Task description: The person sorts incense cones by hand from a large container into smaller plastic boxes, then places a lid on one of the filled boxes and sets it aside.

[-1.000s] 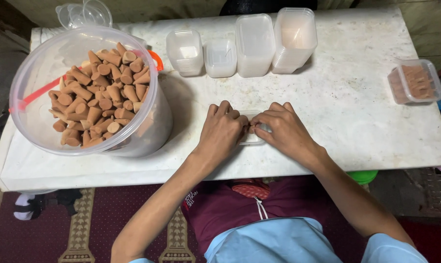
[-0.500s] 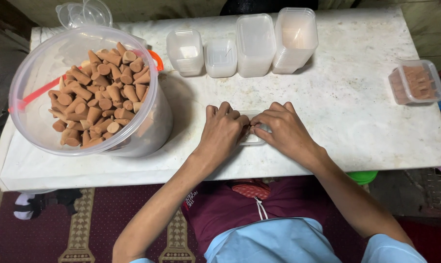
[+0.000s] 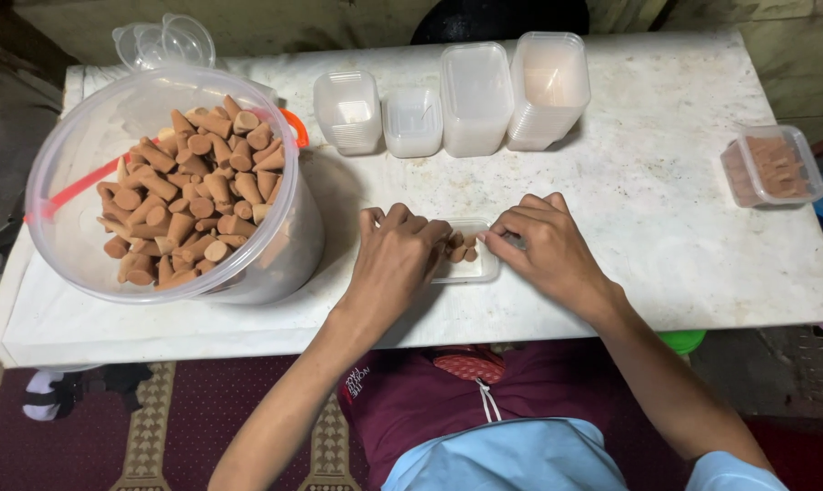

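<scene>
A small clear plastic box (image 3: 480,264) lies on the white marble table (image 3: 648,200) near its front edge, between my two hands. Several brown cones (image 3: 458,247) sit inside it. My left hand (image 3: 395,262) rests palm down over the box's left side, its fingertips among the cones. My right hand (image 3: 549,244) presses on the box's right edge with curled fingers. Most of the box is hidden under my hands.
A large clear tub (image 3: 170,191) full of brown cones stands at the left. Stacks of empty clear boxes (image 3: 470,100) line the back. A filled, closed small box (image 3: 773,165) sits at the right edge. Loose lids (image 3: 161,38) lie at the back left.
My hands have drawn slightly apart, so the cones in the small box now show between them. Nothing else moved.
</scene>
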